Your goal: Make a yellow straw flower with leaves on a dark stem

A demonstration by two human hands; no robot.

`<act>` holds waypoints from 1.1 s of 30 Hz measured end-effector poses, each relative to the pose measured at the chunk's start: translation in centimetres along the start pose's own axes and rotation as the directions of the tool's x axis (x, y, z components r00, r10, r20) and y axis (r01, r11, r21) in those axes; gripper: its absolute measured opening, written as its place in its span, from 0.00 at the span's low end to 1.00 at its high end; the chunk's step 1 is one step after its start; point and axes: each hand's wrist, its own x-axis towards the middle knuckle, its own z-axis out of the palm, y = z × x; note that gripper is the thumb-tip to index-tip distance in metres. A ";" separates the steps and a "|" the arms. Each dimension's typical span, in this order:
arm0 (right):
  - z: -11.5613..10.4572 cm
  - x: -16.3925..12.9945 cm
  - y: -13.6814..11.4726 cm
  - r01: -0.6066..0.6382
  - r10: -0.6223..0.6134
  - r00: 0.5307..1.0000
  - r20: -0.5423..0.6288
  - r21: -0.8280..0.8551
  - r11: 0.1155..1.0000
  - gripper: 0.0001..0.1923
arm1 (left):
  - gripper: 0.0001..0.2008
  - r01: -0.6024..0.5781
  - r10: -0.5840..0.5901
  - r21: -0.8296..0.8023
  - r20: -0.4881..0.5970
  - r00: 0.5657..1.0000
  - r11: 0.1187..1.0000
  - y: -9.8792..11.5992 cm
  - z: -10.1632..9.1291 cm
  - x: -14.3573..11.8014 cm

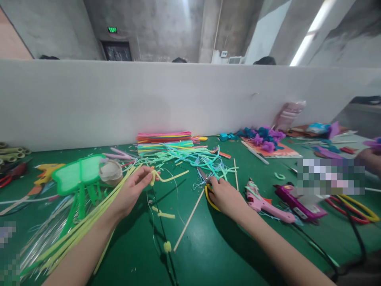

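Observation:
My left hand (134,186) pinches a bent yellow pipe cleaner (174,177), whose free end points right. My right hand (225,195) is closed around scissors (203,174) with yellow handles, blades pointing away to the upper left; the fingers hide part of the grips. Between my hands lie a thin wooden stick (189,220), a short yellow pipe cleaner piece (166,215) and a small yellow coil (167,246) by a dark cord. Long yellow pipe cleaners (86,226) run beneath my left forearm.
Bundled coloured pipe cleaners (165,137) and loose turquoise ones (205,159) lie at the back. A green mesh shape (79,172) sits left. To the right are a pink glue gun (264,204), a purple glue gun (300,204) and another person's hand (369,159).

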 end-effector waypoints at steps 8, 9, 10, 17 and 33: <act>-0.2 1.9 1.6 -0.012 0.040 0.995 -0.088 0.299 0.954 0.22 | 0.05 0.048 -0.112 -0.618 -0.066 0.992 0.785 -3.4 -0.3 1.1; -0.3 1.9 1.6 0.005 0.064 0.988 -0.143 0.434 0.901 0.22 | 0.08 0.062 -0.151 -0.701 -0.066 0.986 0.710 -3.4 -0.3 1.1; -0.4 1.8 1.5 0.032 0.088 0.980 -0.179 0.579 0.815 0.23 | 0.10 0.072 -0.190 -0.769 -0.066 0.980 0.636 -3.4 -0.3 1.2; -1.5 -1.7 -2.2 -0.088 -0.340 0.933 0.120 0.990 0.107 0.19 | 0.15 0.094 -0.271 -0.881 -0.040 0.962 0.464 -2.1 0.5 0.4; 1.1 -1.3 -4.6 0.281 -0.297 0.918 -0.264 0.959 0.017 0.28 | 0.11 0.154 -0.295 -0.882 0.018 0.955 0.445 -0.9 2.2 -1.0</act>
